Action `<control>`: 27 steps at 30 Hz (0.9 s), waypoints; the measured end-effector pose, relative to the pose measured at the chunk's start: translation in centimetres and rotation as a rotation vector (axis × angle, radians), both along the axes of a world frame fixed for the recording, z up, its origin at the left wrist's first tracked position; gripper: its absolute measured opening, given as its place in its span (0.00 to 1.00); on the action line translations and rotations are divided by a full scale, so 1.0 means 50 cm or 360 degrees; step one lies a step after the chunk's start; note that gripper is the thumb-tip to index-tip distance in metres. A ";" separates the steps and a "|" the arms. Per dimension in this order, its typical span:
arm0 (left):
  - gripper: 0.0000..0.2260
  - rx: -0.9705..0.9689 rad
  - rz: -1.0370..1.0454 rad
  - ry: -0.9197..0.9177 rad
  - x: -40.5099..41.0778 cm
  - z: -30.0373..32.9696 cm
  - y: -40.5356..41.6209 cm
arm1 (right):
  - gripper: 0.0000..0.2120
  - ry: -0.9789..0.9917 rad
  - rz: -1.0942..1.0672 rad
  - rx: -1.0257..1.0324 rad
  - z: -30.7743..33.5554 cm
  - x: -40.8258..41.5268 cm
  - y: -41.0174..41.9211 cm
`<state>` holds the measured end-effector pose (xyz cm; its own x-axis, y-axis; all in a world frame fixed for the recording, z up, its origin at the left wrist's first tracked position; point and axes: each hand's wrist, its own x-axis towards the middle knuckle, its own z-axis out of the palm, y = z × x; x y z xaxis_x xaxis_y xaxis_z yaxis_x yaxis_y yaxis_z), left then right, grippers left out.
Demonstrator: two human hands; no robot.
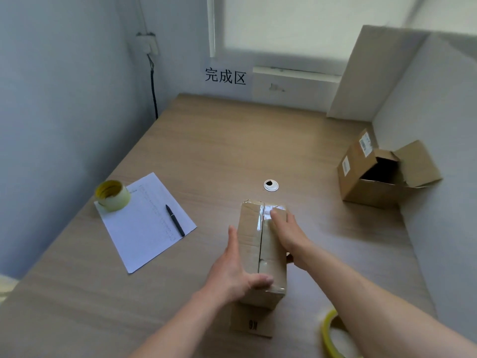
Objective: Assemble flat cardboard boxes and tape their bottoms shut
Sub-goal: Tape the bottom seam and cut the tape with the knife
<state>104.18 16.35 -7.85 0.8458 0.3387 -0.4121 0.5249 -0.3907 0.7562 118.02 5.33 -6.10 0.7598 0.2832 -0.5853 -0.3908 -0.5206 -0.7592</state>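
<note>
The cardboard box [260,251] stands bottom-up on the wooden table [211,140], close to the near edge and a little right of centre, with both hands on it. Its two bottom flaps meet in a seam along the top, and a strip of clear tape [268,211] shines at the far end of that seam. A lower flap marked "K6" [252,324] lies flat on the table on the side nearest the person.

The left hand [233,272] presses against the box's left side with straight fingers, its thumb laid over the near top edge. The right hand [287,233] lies flat on the top, fingers stretched out toward the taped end, holding nothing. By the right forearm, at the lower edge of view, a yellow-cored tape roll [329,332] is partly cut off.

Further left, a sheet of paper [144,228] lies on the table with a black pen [175,220] on it and a second tape roll [112,195] on its far left corner. Just beyond the box sits a white cable grommet [271,185]. Well off to the right, against the wall, an open box [379,174] stands with its flaps up. At the far side, a flat cardboard sheet [371,73] leans in the corner, and a sign [225,76] with three characters is on the wall.
</note>
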 end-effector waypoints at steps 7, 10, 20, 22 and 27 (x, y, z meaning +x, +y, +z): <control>0.28 -0.0973 0.0386 -0.0806 0.062 0.141 0.035 | 0.22 -0.0333 -0.0240 0.0889 0.121 -0.043 -0.035; 0.33 -0.1045 0.0529 -0.0919 0.082 0.196 0.059 | 0.22 -0.0442 -0.0453 0.1347 0.159 -0.060 -0.057; 0.38 -0.0701 0.0311 0.0016 -0.006 0.064 -0.004 | 0.28 0.0075 -0.0444 0.0378 -0.018 -0.151 -0.129; 0.36 -0.0667 0.0309 0.0076 0.001 0.060 -0.007 | 0.25 0.0049 -0.0368 0.0326 -0.022 -0.147 -0.130; 0.40 -0.0281 0.0044 0.0007 0.043 0.041 -0.035 | 0.38 -0.0242 -0.0105 0.0144 -0.007 -0.118 -0.118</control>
<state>106.33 14.58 -5.80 0.8353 0.2834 -0.4711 0.5371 -0.2373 0.8095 112.14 -0.57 -6.42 0.8561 0.2762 -0.4368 -0.2990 -0.4246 -0.8546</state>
